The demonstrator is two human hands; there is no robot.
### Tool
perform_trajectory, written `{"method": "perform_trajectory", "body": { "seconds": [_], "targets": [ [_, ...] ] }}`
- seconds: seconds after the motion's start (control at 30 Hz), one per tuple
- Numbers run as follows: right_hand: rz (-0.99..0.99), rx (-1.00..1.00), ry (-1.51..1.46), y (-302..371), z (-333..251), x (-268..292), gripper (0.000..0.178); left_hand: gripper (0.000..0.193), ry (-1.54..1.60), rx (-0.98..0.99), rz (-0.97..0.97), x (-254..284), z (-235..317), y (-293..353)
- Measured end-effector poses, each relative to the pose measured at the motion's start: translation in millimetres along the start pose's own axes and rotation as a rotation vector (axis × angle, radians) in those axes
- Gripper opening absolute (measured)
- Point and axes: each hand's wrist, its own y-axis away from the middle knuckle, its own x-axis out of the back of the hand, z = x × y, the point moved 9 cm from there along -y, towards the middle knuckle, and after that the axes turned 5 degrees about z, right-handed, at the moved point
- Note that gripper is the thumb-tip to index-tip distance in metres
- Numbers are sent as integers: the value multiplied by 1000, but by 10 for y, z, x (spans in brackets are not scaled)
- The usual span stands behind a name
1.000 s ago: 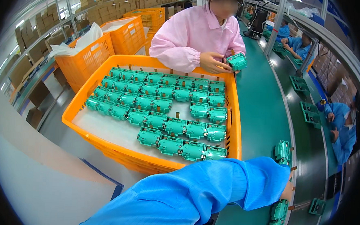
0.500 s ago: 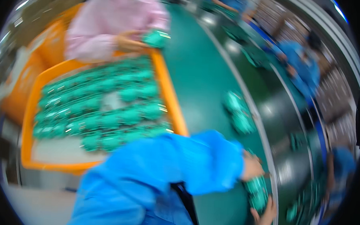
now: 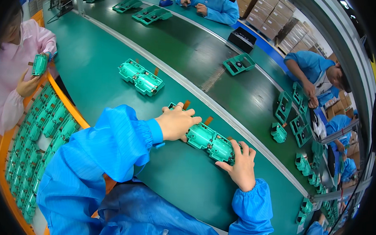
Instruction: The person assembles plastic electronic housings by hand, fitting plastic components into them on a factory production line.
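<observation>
A row of green plastic housings (image 3: 210,141) with thin brown tabs lies on the green bench in front of me. My left hand (image 3: 177,122) is closed over its left end, fingers curled round the far side and covering part of it. At the right end, my right hand (image 3: 241,166) grips the last housing between thumb and fingers. Farther left, two more green housings (image 3: 141,76) lie end to end on the bench, apart from my hands.
At left, an orange crate (image 3: 79,116) holds rows of green housings beside a person in pink (image 3: 18,66) holding another. Beyond a metal rail (image 3: 185,85) runs a dark green conveyor (image 3: 174,53) carrying green frames (image 3: 239,64). Co-workers in blue (image 3: 313,73) sit across it.
My view has swung to the right, so the crate now sits farther left and my hands are nearer the middle. Both hands remain at the row of housings.
</observation>
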Motion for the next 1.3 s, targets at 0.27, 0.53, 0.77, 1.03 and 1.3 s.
{"method": "perform_trajectory", "body": {
  "seconds": [0.27, 0.53, 0.77, 1.03, 1.3],
  "targets": [
    [-35, 136, -79, 111, -298, 232, 72, 69, -55, 130, 126, 258, 146, 624],
    [216, 872, -297, 193, -2622, 989, 73, 66, -291, 558, 519, 1589, -161, 3131],
    [-50, 1301, -567, 1571, -4778, 602, 64, 73, -305, 1213, 450, 1278, 129, 5820],
    [-430, 1414, -453, 2950, -5511, -344, 62, 63, -9, 1426, 332, 129, 146, 7217],
    [-574, 1423, -382, 3218, -5584, -610, 63, 63, 177, 1509, 323, -233, 137, 7431]
  ]
}}
